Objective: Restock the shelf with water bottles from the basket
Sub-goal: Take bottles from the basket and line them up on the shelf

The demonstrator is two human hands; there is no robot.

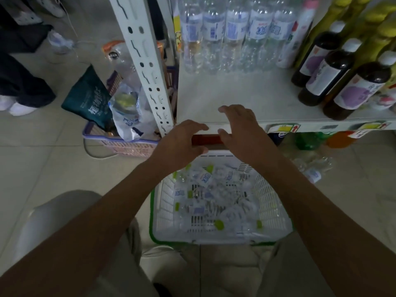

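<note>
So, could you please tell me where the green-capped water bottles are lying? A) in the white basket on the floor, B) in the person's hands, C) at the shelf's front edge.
A: the water bottles lie heaped in the white basket, and neither the left hand nor the right hand holds one.
</note>
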